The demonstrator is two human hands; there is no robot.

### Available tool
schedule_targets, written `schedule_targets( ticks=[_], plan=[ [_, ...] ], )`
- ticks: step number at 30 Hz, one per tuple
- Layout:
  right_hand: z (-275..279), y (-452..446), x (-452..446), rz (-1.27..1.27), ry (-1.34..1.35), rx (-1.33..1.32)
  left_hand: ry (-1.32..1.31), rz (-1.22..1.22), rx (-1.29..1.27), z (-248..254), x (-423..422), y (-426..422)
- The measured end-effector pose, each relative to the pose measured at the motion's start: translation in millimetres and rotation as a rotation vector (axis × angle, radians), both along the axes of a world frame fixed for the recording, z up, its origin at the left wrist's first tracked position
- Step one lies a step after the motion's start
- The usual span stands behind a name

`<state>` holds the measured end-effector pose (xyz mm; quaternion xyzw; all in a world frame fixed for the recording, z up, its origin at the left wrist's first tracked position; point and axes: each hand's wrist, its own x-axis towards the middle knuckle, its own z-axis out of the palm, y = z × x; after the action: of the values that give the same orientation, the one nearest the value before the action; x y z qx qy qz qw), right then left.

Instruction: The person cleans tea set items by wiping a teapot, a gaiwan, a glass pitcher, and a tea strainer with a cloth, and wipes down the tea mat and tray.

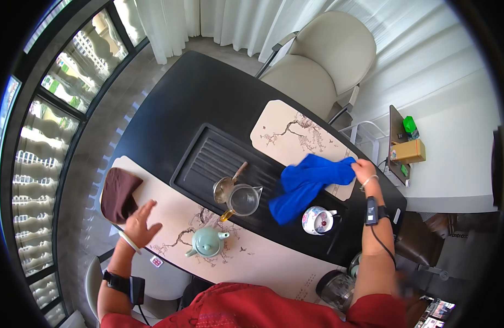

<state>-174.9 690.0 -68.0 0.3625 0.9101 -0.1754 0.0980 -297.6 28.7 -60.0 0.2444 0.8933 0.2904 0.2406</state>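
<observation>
At the bottom of the frame, a glass kettle (335, 287) stands near the right arm, and a pale green teapot (207, 242) sits on the near mat (279, 268). At the lower left, the left hand (141, 225) hangs open and empty, fingers parted and aimed up and right; the brown cloth (119, 194) lies just beyond it, and whether they touch I cannot tell. Right of centre, a floral pot (314, 220) stands just below the blue cloth (317, 175). That cloth lies down and left of the right hand (364, 171), its long axis slanting from upper right to lower left, over part of the dark tray (208, 158) and the far mat (284, 128). The right hand is much the nearer, its fingers closed on the cloth's upper-right end, the forearm rising steeply from the lower right. A glass pitcher (244, 200) and a strainer (223, 189) rest mid-frame, left of the cloth; the dark tabletop (202, 82) runs on to the upper left, and a chair (339, 49) stands at the top
</observation>
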Motion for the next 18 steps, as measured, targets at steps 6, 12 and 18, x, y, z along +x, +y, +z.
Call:
schedule_targets(
  ticks=[6,12,18],
  plan=[
    [-35.0,-3.7,2.1,-0.088,-0.029,-0.115,0.086,0.045,-0.117,36.2,-90.4,65.6],
    [-43.4,-118.4,-66.0,0.404,0.032,0.216,0.37,-0.318,-0.176,2.2,-96.9,181.1],
    [-51.6,-72.2,-48.3,0.729,0.313,0.153,0.305,-0.492,-0.057,-41.5,-89.5,261.1]
  ],
)
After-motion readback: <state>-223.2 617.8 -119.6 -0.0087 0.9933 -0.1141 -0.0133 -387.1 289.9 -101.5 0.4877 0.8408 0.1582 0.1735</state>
